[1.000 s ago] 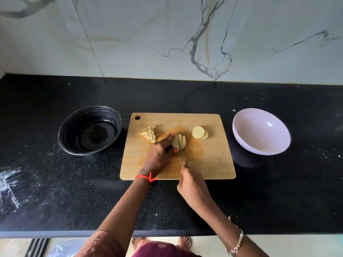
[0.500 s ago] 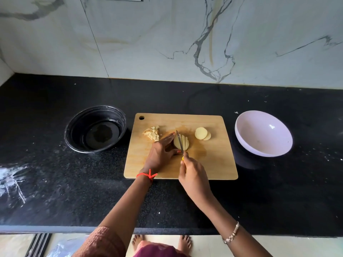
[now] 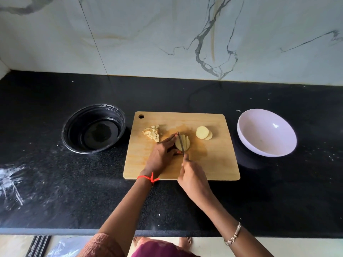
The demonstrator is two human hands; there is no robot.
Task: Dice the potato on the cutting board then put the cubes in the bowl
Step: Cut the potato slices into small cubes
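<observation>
Strips of potato (image 3: 186, 142) lie packed together as a half-round stack near the middle of the cutting board (image 3: 213, 160). The left hand (image 3: 160, 156) holds this stack from its left side, forefinger stretched along the far edge and thumb tucked against the near edge, so the stack is pinched between them. The knife (image 3: 181, 145) stands edge-down across the stack just beside those fingers, its tip pointing away from the person. The right hand (image 3: 193, 177) is curled tightly round the handle, which is almost wholly hidden inside the fist.

To the left on the same board, near the hanging hole, sits a small heap of cubes (image 3: 154, 133) with a scrap of peel against it. To the right of the stack, apart from it, two or three round slices (image 3: 202, 132) lie overlapping.

A pale bowl (image 3: 259, 130) stands on the counter (image 3: 74, 182) just off the board's right edge, tilted a little toward the person, with nothing inside. A black bowl (image 3: 74, 145) stands close to the board's left edge.

A red thread (image 3: 148, 178) is tied round the left wrist and a beaded bracelet (image 3: 233, 236) circles the right forearm. White smears (image 3: 11, 179) mark the dark counter at far left, and a marble wall (image 3: 148, 34) with grey veins rises behind it.
</observation>
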